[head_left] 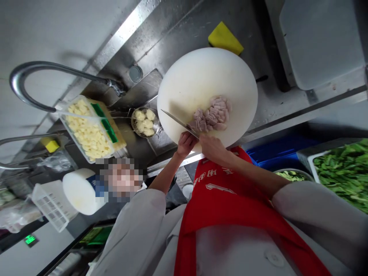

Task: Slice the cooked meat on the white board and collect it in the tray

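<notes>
On the round white cutting board (184,76) lies a heap of pale pink sliced meat (215,113). My right hand (212,147) is wrapped round the handle of a knife (177,120), whose blade points up and to the left over the board, along the left end of the slices. Close beside the blade, at the board's near edge, my left hand (186,143) is closed with its fingers curled. What lies under those fingers is hidden.
A yellow sponge cloth (225,38) lies behind the board. To the left are a strainer of pale round pieces (143,122), a tub of pale chunks (86,128) and a faucet (57,67). Another person (99,188) stands at left. Leafy greens (342,172) fill a crate at right.
</notes>
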A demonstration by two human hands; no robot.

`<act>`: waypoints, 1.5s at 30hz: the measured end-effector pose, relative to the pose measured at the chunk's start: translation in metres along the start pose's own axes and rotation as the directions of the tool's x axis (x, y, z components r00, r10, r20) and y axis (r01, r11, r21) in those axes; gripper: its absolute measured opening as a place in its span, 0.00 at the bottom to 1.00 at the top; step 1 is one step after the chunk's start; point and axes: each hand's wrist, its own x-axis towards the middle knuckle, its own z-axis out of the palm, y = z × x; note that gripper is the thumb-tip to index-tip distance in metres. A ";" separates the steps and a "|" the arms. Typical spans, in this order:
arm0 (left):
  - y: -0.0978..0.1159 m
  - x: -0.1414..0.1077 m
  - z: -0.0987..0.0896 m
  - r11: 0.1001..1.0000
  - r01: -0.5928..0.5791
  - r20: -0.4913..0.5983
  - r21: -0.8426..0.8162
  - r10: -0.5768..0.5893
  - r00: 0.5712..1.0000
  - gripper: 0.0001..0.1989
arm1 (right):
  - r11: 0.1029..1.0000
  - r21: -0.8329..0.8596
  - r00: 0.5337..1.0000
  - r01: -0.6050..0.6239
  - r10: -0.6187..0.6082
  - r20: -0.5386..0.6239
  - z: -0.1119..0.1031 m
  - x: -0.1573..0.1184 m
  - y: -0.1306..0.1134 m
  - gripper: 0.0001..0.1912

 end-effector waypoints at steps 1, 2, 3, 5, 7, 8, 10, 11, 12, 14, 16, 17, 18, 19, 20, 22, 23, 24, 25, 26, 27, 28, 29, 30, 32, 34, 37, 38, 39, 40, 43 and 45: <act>0.000 0.000 0.000 1.000 -0.007 -0.011 0.007 0.007 1.000 0.10 | 1.000 0.011 1.000 0.004 -0.003 -0.009 -0.004 0.010 -0.003 0.17; 0.000 0.000 0.000 1.000 -0.009 -0.016 0.015 0.009 1.000 0.11 | 1.000 0.015 1.000 0.004 -0.003 -0.018 -0.007 0.016 -0.005 0.17; 0.000 -0.001 0.000 1.000 -0.006 -0.014 0.023 0.007 1.000 0.11 | 1.000 0.011 1.000 0.001 -0.001 -0.022 -0.009 0.016 -0.005 0.16; -0.001 -0.002 0.001 0.999 0.000 -0.003 0.033 0.000 1.000 0.10 | 1.000 -0.014 1.000 0.000 0.000 -0.021 -0.008 0.002 -0.002 0.15; -0.001 -0.002 0.001 1.000 0.001 0.016 0.024 -0.001 1.000 0.10 | 0.999 -0.038 1.000 -0.022 0.022 0.000 -0.002 -0.023 0.003 0.14; -0.002 -0.003 0.000 1.000 0.001 0.024 0.016 -0.001 1.000 0.10 | 0.998 -0.044 0.999 -0.039 0.041 0.028 0.001 -0.036 0.006 0.14; -0.002 -0.003 0.000 1.000 0.016 0.042 -0.001 -0.016 0.999 0.11 | 0.996 -0.051 0.991 -0.070 0.075 0.110 0.006 -0.055 0.010 0.15; -0.002 -0.003 0.000 1.000 0.029 0.053 -0.011 -0.028 0.998 0.11 | 0.996 -0.053 0.985 -0.076 0.084 0.151 0.007 -0.061 0.012 0.15; -0.002 -0.003 -0.001 0.999 0.044 0.063 -0.023 -0.043 0.997 0.12 | 0.995 -0.056 0.979 -0.079 0.088 0.183 0.007 -0.063 0.012 0.15; -0.001 -0.003 -0.001 0.997 0.067 0.072 -0.043 -0.064 0.995 0.12 | 0.995 -0.056 0.978 -0.078 0.087 0.187 0.006 -0.059 0.012 0.16; -0.001 -0.002 -0.002 0.996 0.080 0.065 -0.040 -0.078 0.995 0.12 | 0.996 -0.046 0.987 -0.071 0.077 0.138 0.003 -0.051 0.010 0.16; 0.000 -0.002 -0.002 0.996 0.084 0.057 -0.030 -0.082 0.995 0.12 | 0.997 -0.037 0.991 -0.067 0.071 0.116 0.003 -0.048 0.011 0.16; 0.000 -0.002 -0.001 0.996 0.082 0.048 -0.021 -0.081 0.996 0.12 | 0.998 -0.029 0.992 -0.063 0.066 0.108 0.003 -0.048 0.012 0.16; 0.000 -0.002 -0.001 0.997 0.077 0.041 -0.016 -0.076 0.996 0.12 | 0.998 -0.023 0.991 -0.062 0.064 0.115 0.005 -0.050 0.014 0.16; 0.000 -0.002 -0.001 0.997 0.071 0.037 -0.015 -0.070 0.997 0.12 | 0.998 -0.022 0.988 -0.065 0.068 0.137 0.007 -0.054 0.017 0.16; 0.000 -0.002 0.000 0.998 0.062 0.033 -0.017 -0.061 0.998 0.11 | 0.996 -0.028 0.977 -0.085 0.089 0.193 0.012 -0.061 0.022 0.17; 0.000 -0.002 0.000 0.998 0.063 0.025 -0.015 -0.063 0.998 0.11 | 0.995 -0.029 0.973 -0.091 0.095 0.211 0.015 -0.061 0.022 0.17; -0.001 -0.002 0.000 0.998 0.064 0.013 -0.014 -0.063 0.998 0.11 | 0.996 -0.025 0.973 -0.091 0.094 0.210 0.016 -0.057 0.021 0.17; -0.001 -0.002 0.000 0.998 0.061 -0.003 -0.016 -0.061 0.998 0.11 | 0.996 -0.016 0.978 -0.083 0.084 0.190 0.015 -0.049 0.018 0.18; -0.001 -0.003 0.000 0.998 0.055 -0.018 -0.021 -0.055 0.998 0.11 | 0.998 0.000 0.986 -0.065 0.064 0.154 0.014 -0.038 0.013 0.18; -0.001 -0.003 0.000 0.998 0.052 -0.027 -0.024 -0.052 0.998 0.10 | 0.999 0.016 0.994 -0.047 0.045 0.099 0.011 -0.024 0.008 0.18; -0.001 -0.003 0.000 0.998 0.051 -0.030 -0.024 -0.052 0.998 0.10 | 0.999 0.032 0.998 -0.025 0.023 0.054 0.007 -0.010 0.003 0.19; -0.001 -0.004 0.000 0.998 0.056 -0.027 -0.022 -0.056 0.998 0.10 | 0.999 0.050 1.000 -0.018 0.017 0.019 0.003 0.002 -0.002 0.19; -0.001 -0.005 0.000 0.998 0.066 -0.025 -0.017 -0.067 0.997 0.10 | 0.998 0.061 1.000 -0.009 0.009 -0.003 -0.001 0.011 -0.006 0.18; -0.001 -0.006 0.000 0.996 0.087 -0.025 -0.005 -0.087 0.996 0.11 | 0.998 0.053 1.000 0.015 -0.013 -0.021 -0.007 0.016 -0.008 0.16; -0.001 -0.007 0.000 0.997 0.076 -0.035 -0.001 -0.076 0.996 0.10 | 1.000 0.011 1.000 0.029 -0.028 -0.009 -0.007 0.005 -0.005 0.15; -0.001 -0.008 -0.001 0.999 0.051 -0.030 0.006 -0.051 0.998 0.09 | 0.999 -0.032 0.998 -0.019 0.021 0.063 -0.001 -0.029 0.003 0.14; -0.001 -0.008 -0.001 0.998 0.053 -0.025 0.014 -0.053 0.998 0.10 | 0.999 -0.031 0.995 -0.038 0.040 0.089 0.002 -0.040 0.006 0.14; -0.001 -0.008 -0.001 0.998 0.059 -0.019 0.025 -0.058 0.998 0.10 | 0.999 -0.027 0.992 -0.047 0.050 0.116 0.005 -0.049 0.009 0.15; -0.001 -0.009 -0.001 0.997 0.064 -0.013 0.034 -0.063 0.998 0.11 | 0.999 -0.021 0.989 -0.047 0.050 0.139 0.007 -0.057 0.012 0.16; -0.003 -0.011 0.001 0.997 0.080 0.004 0.017 -0.080 0.997 0.11 | 0.999 -0.006 0.986 -0.038 0.039 0.162 0.012 -0.059 0.015 0.19; -0.004 -0.012 0.002 0.994 0.108 0.016 -0.015 -0.108 0.994 0.10 | 1.000 0.004 0.993 -0.029 0.028 0.119 0.010 -0.043 0.008 0.19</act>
